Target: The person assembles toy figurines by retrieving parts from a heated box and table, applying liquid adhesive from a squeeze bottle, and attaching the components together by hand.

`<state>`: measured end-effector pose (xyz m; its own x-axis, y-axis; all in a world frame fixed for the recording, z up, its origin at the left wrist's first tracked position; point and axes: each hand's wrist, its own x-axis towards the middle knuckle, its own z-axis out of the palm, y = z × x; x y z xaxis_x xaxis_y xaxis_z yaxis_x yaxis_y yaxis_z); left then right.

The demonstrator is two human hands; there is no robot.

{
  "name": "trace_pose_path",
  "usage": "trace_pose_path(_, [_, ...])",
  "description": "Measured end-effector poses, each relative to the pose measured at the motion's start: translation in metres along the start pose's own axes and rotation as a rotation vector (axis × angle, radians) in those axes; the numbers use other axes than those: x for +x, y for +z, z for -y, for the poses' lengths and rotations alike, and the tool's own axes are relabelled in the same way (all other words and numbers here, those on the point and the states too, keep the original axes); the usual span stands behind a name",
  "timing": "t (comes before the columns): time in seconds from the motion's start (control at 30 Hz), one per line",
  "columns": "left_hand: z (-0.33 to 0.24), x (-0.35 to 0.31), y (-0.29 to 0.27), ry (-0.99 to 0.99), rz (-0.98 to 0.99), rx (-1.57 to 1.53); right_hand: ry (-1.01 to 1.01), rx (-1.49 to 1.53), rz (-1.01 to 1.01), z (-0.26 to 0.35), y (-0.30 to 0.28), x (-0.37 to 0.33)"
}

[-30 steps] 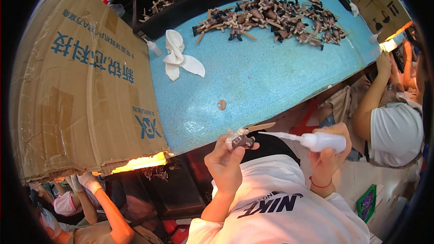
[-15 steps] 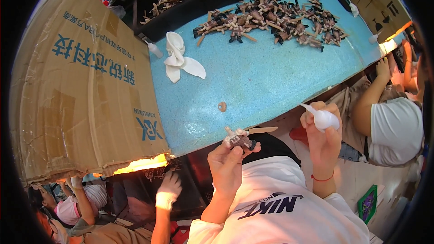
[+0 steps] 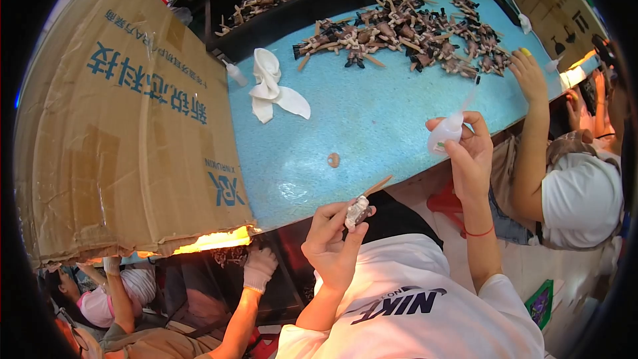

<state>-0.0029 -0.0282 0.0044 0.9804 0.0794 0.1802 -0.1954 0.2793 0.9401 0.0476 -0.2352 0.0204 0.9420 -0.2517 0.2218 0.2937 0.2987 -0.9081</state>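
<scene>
My left hand pinches a small brown-and-cream figurine between thumb and fingers, just off the table's near edge. A thin tan blade-like piece sticks out of it toward the upper right. Up and to the right, my right hand is wrapped round a translucent white squeeze bottle. The bottle's thin nozzle points up over the table, with a dark tip. A small tan ring-shaped piece lies on the blue tabletop beyond my left hand.
A heap of similar figurines covers the far side, with a co-worker's hand at its right end. Black bins stand behind. A white cloth and another small bottle lie by the cardboard wall. At lower left a co-worker's gloved hand shows.
My right hand has risen over the table and turned the bottle nozzle upward. My left hand has tilted the figurine. The co-worker's hand on the right has reached to the heap.
</scene>
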Motion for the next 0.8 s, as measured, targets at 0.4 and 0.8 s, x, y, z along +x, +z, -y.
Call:
trace_pose_path(0.4, [-0.004, 0.013, -0.02, 0.066, -0.149, -0.154, -0.129, -0.787, 0.049, -0.078, -0.02, 0.046])
trace_pose_path(0.8, [-0.004, 0.022, -0.041, 0.054, -0.299, -0.272, -0.57, -0.945, 0.506, -0.061, 0.058, 0.01])
